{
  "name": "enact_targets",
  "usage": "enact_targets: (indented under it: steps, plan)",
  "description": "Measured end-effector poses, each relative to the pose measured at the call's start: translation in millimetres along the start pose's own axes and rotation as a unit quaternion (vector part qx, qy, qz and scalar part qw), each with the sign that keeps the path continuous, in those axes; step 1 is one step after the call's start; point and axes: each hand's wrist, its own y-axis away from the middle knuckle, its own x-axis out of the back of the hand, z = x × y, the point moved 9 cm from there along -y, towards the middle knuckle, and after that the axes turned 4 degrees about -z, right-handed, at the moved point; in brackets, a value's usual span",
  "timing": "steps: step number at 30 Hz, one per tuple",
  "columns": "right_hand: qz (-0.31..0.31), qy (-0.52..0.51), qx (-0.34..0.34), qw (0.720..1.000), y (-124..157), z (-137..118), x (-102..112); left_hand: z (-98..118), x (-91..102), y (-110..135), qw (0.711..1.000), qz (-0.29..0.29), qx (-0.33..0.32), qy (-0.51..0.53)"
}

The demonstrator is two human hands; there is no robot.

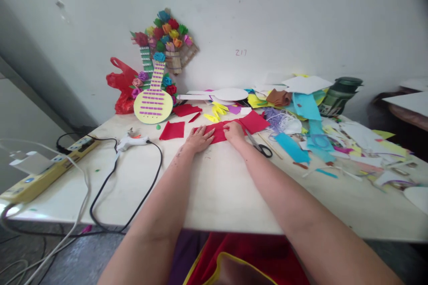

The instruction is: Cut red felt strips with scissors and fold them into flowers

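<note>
While both hands rest on it, the red paper (219, 133) lies flat on the counter (227, 187), about midway between the left and right edges and well back from the front edge. The left hand (200, 139) is laid on the paper's left end, its fingers spread, released and grasping nothing. The right hand (235, 133) bears on the paper farther right with its fingers curled in; whether they pinch the paper, I cannot tell.

Just beside the right hand lie the scissors (265, 149), dark handles toward the front edge, and a thin stick (272, 146). A red square (172, 130) sits to the left of the left hand, and yellow pieces (217, 111) lie beyond the paper, toward the back edge.

Farther left, a white glue gun (132, 141) rests with its black cord looping to the front edge, and a yellow power strip (15, 190) runs along the left edge to the front left corner. Near the back left corner stand a yellow lute-shaped craft (153, 109) and a red plastic bag (122, 75). Paper scraps (359, 136) spread over the right side, a blue strip (292, 147) among them, and a green bottle (339, 95) stands by the back right corner.
</note>
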Motion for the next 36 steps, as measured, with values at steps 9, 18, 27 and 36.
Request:
enact_targets:
  steps: [9,18,27,36]
  plan:
    - [-0.182,0.072,0.154,0.968,24.1,-52.6,-48.8,-1.8,-1.7,-0.9,1.0,0.006,0.006,-0.007]
    - [-0.235,0.105,0.114,0.959,31.6,-43.8,-55.0,-6.4,-0.1,1.2,0.999,0.026,0.02,0.029]
    - [-0.219,0.143,0.132,0.956,34.1,-45.7,-54.6,-15.3,7.7,0.8,0.984,0.036,0.028,0.174]
    - [-0.233,0.138,0.127,0.954,28.2,-39.3,-63.9,-99.8,37.7,51.5,0.872,0.248,0.285,0.312]
